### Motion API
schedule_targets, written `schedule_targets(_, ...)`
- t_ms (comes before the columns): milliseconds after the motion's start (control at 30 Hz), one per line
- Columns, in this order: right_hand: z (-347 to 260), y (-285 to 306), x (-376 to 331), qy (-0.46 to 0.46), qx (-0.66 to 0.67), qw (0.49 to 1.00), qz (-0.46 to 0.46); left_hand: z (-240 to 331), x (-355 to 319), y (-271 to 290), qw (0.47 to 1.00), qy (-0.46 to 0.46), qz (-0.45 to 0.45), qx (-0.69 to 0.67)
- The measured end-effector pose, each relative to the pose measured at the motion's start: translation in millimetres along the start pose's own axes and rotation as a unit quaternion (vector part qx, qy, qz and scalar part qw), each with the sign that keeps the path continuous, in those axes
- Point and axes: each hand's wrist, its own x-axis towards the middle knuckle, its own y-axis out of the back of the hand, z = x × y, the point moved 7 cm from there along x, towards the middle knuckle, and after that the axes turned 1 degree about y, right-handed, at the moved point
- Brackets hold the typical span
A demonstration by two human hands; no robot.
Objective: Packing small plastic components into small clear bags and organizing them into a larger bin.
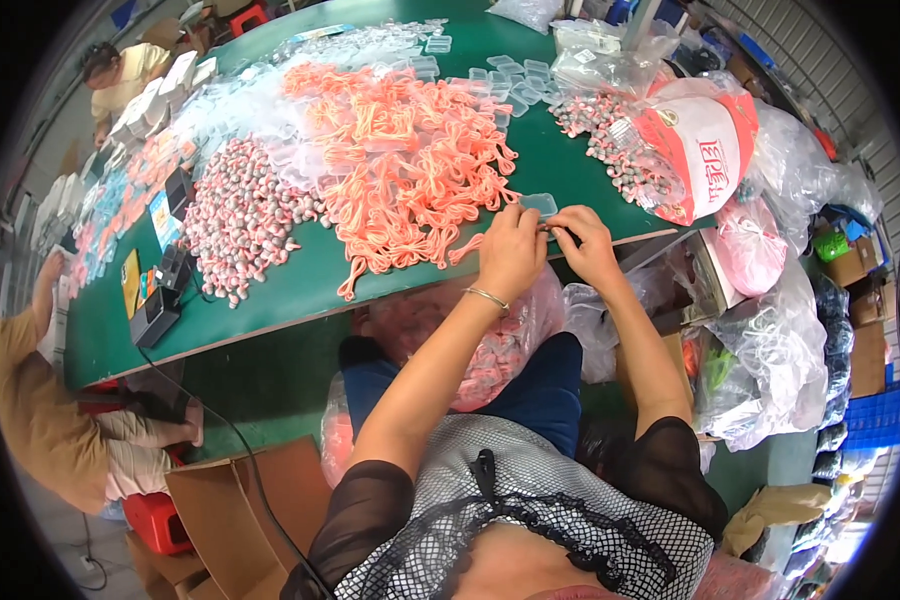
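Your left hand [511, 252] and right hand [582, 243] meet at the near edge of the green counter [300, 290], each grip pinched together on a small clear plastic case [542, 204]. Just beyond the case, to its left, lies the pile of orange cords [410, 170]. Farther left of the cords sits a heap of small grey-pink pieces [238, 215].
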Motion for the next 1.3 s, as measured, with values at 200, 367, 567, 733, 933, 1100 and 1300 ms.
schedule_targets(200, 2.2, -2.6, 3.8, -0.033, 0.025, 0.999, 0.006, -1.8, -4.6, 2.1, 0.999, -0.014, 0.001, 0.037)
schedule_targets(367, -13.1, 10.0, 27.2, -0.006, -0.011, 0.999, 0.034, 2.6, -5.1, -3.9, 0.999, -0.022, 0.009, 0.032)
schedule_targets(567, -91.3, -54.5, 72.6, 0.114, -0.111, 0.955, -0.251, -12.2, -16.7, -27.0, 0.999, -0.013, 0.014, 0.037)
schedule_targets(733, -95.4, -92.6, 80.2, 0.119, -0.191, 0.92, -0.32, -27.8, -18.5, -34.2, 0.998, 0.036, 0.044, -0.027)
schedule_targets(933, -96.6, -104.9, 77.1, 0.128, -0.228, 0.902, -0.345, -25.2, -20.5, -32.9, 0.999, 0.026, 0.039, -0.025)
schedule_targets(1100, -89.8, -93.0, 69.7, 0.132, -0.174, 0.924, -0.314, -20.8, -20.3, -50.6, 0.99, 0.071, -0.112, -0.038)
schedule_targets(1300, -63.2, -36.7, 82.2, 0.06, 0.008, 0.988, -0.14, -10.9, -10.0, -22.2, 0.992, -0.026, -0.058, 0.113)
